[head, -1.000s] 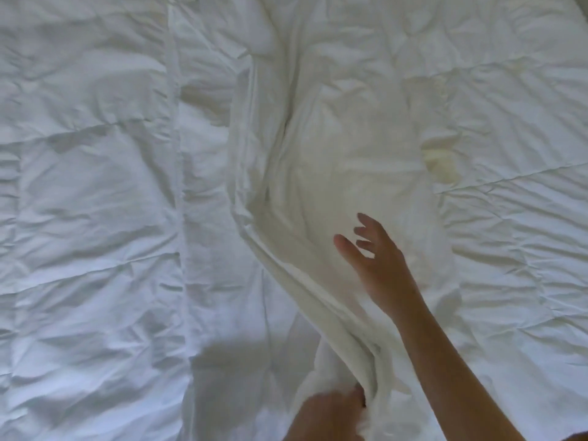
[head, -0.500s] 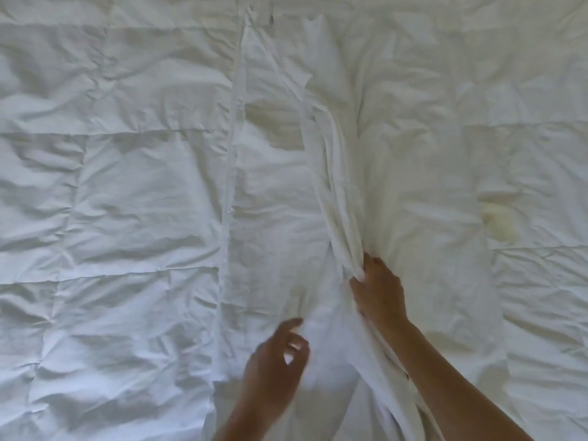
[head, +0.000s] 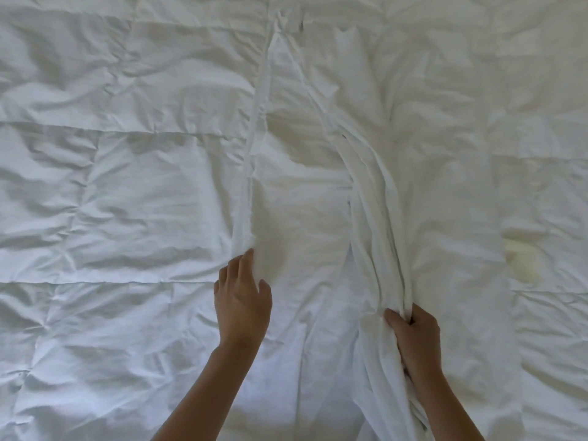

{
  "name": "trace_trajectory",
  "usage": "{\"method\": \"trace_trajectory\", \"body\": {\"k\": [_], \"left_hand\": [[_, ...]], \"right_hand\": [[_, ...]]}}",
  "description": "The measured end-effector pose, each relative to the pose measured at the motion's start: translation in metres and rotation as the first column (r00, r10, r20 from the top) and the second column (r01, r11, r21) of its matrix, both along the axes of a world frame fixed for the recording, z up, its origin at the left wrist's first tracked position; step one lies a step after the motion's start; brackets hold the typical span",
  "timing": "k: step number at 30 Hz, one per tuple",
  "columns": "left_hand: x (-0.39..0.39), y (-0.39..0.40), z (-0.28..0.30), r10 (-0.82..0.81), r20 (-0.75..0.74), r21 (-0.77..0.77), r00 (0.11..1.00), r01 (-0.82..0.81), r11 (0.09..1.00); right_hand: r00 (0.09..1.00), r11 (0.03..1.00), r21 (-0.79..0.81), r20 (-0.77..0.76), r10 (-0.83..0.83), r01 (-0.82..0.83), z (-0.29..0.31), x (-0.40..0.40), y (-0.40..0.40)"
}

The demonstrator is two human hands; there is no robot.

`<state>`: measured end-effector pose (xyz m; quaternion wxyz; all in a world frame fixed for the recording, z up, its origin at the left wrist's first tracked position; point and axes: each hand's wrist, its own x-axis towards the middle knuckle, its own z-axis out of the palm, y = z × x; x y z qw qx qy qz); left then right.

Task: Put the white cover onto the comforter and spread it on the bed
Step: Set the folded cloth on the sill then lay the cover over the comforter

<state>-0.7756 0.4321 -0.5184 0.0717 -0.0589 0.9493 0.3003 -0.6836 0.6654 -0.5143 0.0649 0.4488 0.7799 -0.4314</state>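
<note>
Right hand [head: 415,342] grip closed on a bunched ridge of the white cover [head: 375,218] — ridge runs from the fist toward the far side. Left hand [head: 243,300] open, fingers straight, touching the cover's left hem. Cover lies flat mid-scene over the quilted comforter [head: 111,192] — comforter exposed left and right.

Cover [head: 305,218] atop comforter [head: 111,202], centred.
</note>
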Motion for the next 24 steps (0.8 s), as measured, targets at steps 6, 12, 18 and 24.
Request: {"method": "trace_trajectory", "body": {"k": [6, 12, 18, 24], "left_hand": [[-0.007, 0.003, 0.011, 0.113, 0.212, 0.101, 0.971, -0.136, 0.986], [0.038, 0.043, 0.018, -0.302, 0.165, 0.351, 0.939, 0.230, 0.908], [0.067, 0.082, 0.020, -0.443, 0.072, 0.460, 0.894, 0.364, 0.810], [0.057, 0.081, 0.025, -0.615, 0.058, 0.476, 0.786, 0.520, 0.709]], "right_hand": [[0.996, 0.987, 0.141, -0.029, 0.087, -0.082, 0.013, -0.010, -0.018], [0.980, 0.974, 0.114, -0.023, 0.200, -0.196, 0.031, -0.076, -0.036], [0.933, 0.933, 0.064, -0.036, 0.357, -0.355, 0.053, -0.106, -0.059], [0.890, 0.828, 0.325, 0.165, 0.426, -0.456, 0.041, -0.112, -0.027]]}}
